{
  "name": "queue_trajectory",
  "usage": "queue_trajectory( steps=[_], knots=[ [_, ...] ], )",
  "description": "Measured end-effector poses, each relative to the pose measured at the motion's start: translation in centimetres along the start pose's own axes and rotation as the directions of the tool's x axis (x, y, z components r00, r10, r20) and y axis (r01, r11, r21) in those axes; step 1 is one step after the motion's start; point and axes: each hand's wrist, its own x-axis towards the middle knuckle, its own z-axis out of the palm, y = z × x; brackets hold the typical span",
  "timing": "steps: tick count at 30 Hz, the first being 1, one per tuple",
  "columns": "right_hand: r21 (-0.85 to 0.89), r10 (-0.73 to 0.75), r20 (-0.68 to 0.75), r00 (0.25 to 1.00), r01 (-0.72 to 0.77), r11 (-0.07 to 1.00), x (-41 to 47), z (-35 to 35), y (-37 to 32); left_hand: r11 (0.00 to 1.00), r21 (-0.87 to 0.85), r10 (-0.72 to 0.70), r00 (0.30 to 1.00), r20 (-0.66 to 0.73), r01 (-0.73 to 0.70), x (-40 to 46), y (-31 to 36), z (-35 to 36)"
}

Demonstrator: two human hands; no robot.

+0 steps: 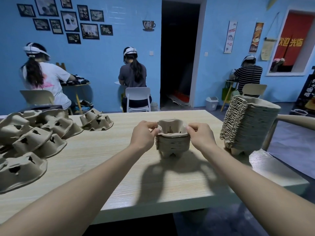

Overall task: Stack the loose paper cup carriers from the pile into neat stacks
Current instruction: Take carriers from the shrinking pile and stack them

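The pale wooden surface (105, 160) carries everything, and the short stack (172, 142) near its middle serves as the landmark. Left of that stack sprawls the loose pile (32, 133) of upside-down pulp carriers, with a small cluster (96, 119) lying between pile and stack, farther back. Right of the stack stands the tall stack (249, 123), leaning slightly at the surface's edge. On the short stack sits the top carrier (171, 127), its rim pinched at either side: the left hand (144, 133) has fingers and thumb closed on the left rim, the right hand (200, 135) likewise on the right rim. To seat it well, I judge both sides should be pressed down evenly so the cup wells nest squarely and the rims line up, without crushing the soft pulp. Behind the stack, on the blue wall, a cup-shaped sign (148, 25) reads "Coffee", a poster (256, 37) reads "COFFEE", and a red banner (292, 42) bears "欢迎光临".
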Motion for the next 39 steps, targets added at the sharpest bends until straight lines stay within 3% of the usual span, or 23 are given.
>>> queue_trajectory(
  steps=[6, 16, 24, 31, 39],
  knots=[
    [-0.020, -0.018, 0.012, 1.000, 0.018, 1.000, -0.2, -0.1, 0.0, 1.000, -0.012, 0.019, 0.995, 0.097, -0.018, -0.6, -0.5, -0.2],
    [0.014, 0.065, 0.023, 0.998, -0.065, 0.998, 0.0, -0.3, -0.2, 0.996, -0.090, 0.012, 0.996, 0.091, -0.003, -0.3, 0.1, -0.2],
    [-0.196, -0.027, 0.058, 0.998, 0.037, 0.980, 0.2, -0.1, -1.0, 0.999, 0.036, -0.013, 0.984, 0.178, 0.007, 0.3, -0.2, 0.3],
    [-0.167, -0.219, 0.116, 0.969, 0.236, 0.957, -1.4, 3.4, -6.3, 0.990, 0.140, 0.019, 0.997, 0.081, -0.030, 0.1, -3.4, -3.5],
    [-0.045, -0.247, 0.279, 0.928, 0.270, 0.962, -2.1, 12.3, -10.2, 0.978, 0.193, -0.068, 0.997, -0.039, 0.074, 0.8, -10.0, -8.3]
  ],
)
